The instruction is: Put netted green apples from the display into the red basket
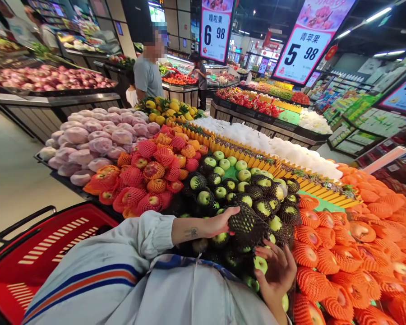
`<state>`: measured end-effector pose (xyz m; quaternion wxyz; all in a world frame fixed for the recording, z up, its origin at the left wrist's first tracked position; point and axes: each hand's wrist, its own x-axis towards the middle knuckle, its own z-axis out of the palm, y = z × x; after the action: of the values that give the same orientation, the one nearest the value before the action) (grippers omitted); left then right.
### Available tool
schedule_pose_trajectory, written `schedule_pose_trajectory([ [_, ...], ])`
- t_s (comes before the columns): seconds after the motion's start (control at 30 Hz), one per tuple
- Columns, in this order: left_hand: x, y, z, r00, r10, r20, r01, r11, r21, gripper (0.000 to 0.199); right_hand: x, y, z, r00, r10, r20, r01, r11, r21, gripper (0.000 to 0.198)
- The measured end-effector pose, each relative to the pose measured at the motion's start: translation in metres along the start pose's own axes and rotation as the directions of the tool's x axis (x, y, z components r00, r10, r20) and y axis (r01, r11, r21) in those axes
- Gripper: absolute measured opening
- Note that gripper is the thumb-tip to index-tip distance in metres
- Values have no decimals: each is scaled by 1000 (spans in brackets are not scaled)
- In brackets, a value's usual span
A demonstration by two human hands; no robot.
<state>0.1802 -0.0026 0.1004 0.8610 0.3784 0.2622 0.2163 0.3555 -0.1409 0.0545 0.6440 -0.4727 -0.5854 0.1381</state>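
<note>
My left hand [219, 221] grips a green apple in a black foam net [245, 223], its thumb along the top edge. My right hand [277, 273] is just to the lower right, fingers spread and slightly curved. Its fingertips come close to the lower end of that net; whether they touch it I cannot tell. Below both hands lies a heap of green apples [220, 192], many in black nets. One green apple [260, 264] shows beside the right hand's fingers.
Orange-netted fruit [306, 253] is stacked on the right, red-netted fruit [149, 178] on the left. Purple-pink wrapped fruit [88, 140] lies beyond. A red shopping basket [50, 262] stands at my left. A yellow divider [230, 149] crosses behind the apples. A person in grey [147, 76] stands farther back.
</note>
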Motion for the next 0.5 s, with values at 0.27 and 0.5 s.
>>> schedule_pose_trajectory([
  [0.27,-9,-16,4,1000,2,-21,1,989,146,46,10,8,11,966,91,242,-6,944,-330,51],
  [0.5,-1,-2,6,997,82,4,-82,988,131,51,10,24,0,989,-64,135,112,916,-386,20],
])
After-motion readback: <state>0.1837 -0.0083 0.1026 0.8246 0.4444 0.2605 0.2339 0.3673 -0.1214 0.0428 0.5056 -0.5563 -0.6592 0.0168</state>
